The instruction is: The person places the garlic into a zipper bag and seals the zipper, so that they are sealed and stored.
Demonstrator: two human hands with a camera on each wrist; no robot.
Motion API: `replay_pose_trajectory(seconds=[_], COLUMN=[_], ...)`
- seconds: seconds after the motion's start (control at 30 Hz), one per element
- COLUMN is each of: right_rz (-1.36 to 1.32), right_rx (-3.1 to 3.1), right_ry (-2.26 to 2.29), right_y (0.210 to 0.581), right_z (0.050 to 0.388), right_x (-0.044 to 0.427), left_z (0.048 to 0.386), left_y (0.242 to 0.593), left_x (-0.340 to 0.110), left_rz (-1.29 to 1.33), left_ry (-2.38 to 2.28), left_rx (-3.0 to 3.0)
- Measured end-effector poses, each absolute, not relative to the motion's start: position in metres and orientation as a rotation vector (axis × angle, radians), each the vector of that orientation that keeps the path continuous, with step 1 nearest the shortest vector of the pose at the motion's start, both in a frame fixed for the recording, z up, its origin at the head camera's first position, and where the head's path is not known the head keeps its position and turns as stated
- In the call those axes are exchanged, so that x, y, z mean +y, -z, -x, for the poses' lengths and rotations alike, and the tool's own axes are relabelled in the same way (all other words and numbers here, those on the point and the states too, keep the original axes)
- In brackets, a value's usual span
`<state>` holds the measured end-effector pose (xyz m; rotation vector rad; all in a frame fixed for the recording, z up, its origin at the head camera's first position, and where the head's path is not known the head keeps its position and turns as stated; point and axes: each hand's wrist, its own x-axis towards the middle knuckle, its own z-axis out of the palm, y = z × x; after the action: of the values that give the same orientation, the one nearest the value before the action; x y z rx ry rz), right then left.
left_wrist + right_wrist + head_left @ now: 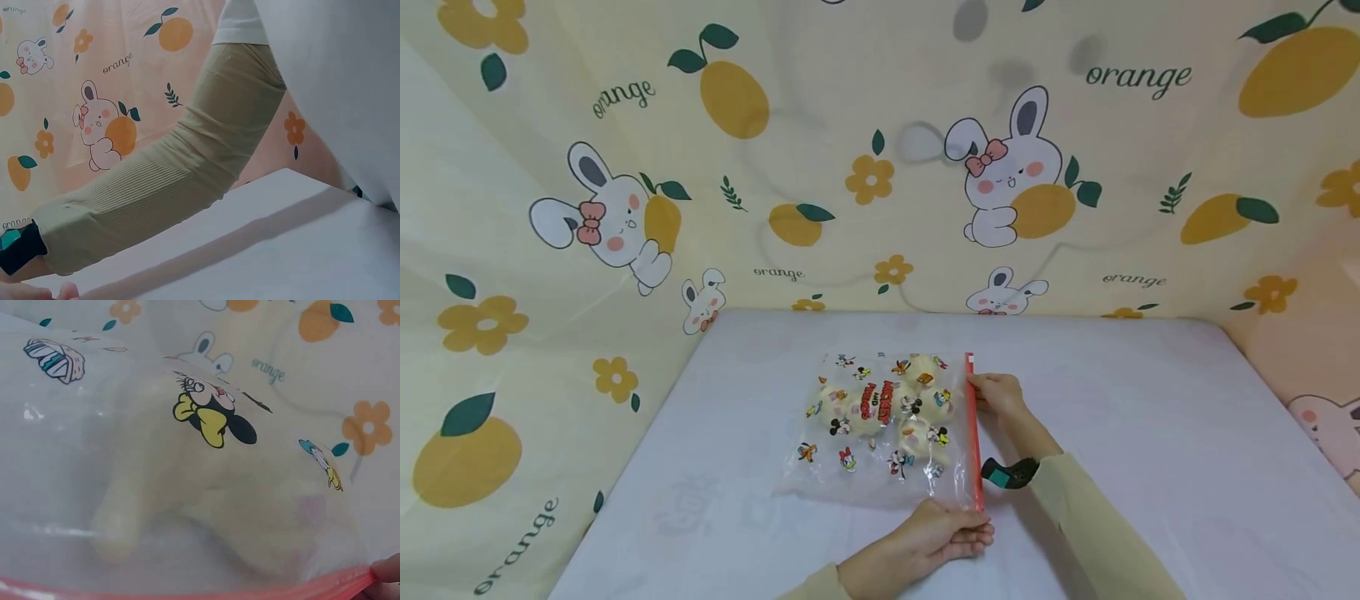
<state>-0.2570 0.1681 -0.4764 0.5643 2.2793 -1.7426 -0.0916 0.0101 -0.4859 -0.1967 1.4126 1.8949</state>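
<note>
A clear zip bag (880, 467) printed with cartoon characters lies on the white table, its red zip edge (974, 433) facing right. Inside are several pale cream, soft-looking shapes (921, 437); their kind is hard to tell. My right hand (1000, 398) pinches the zip edge near its far end, as the right wrist view also shows at the thumb and fingers (384, 578). At the near end of the zip, my left hand (925, 537) pinches the corner between thumb and fingers. In the left wrist view, only some fingertips (40, 292) show at the bottom left.
The white table (737, 400) reaches back to a cloth backdrop (865, 108) printed with rabbits and oranges. A black wrist strap (1011, 473) with a teal patch sits on the right wrist, beside the bag's zip. Beige sleeves (1097, 525) cover the forearms.
</note>
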Motion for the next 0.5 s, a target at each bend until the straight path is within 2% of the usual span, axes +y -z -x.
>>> replay_pose_trajectory(seconds=[0.5], right_rz=[-0.455], right_rx=[2.321], right_ry=[1.725], right_y=[0.469], right_z=[0.245], right_x=[0.174], left_z=[0.095], left_y=[0.484], left_x=[0.009], left_rz=[0.126], left_ry=[-1.883], left_rx=[1.395])
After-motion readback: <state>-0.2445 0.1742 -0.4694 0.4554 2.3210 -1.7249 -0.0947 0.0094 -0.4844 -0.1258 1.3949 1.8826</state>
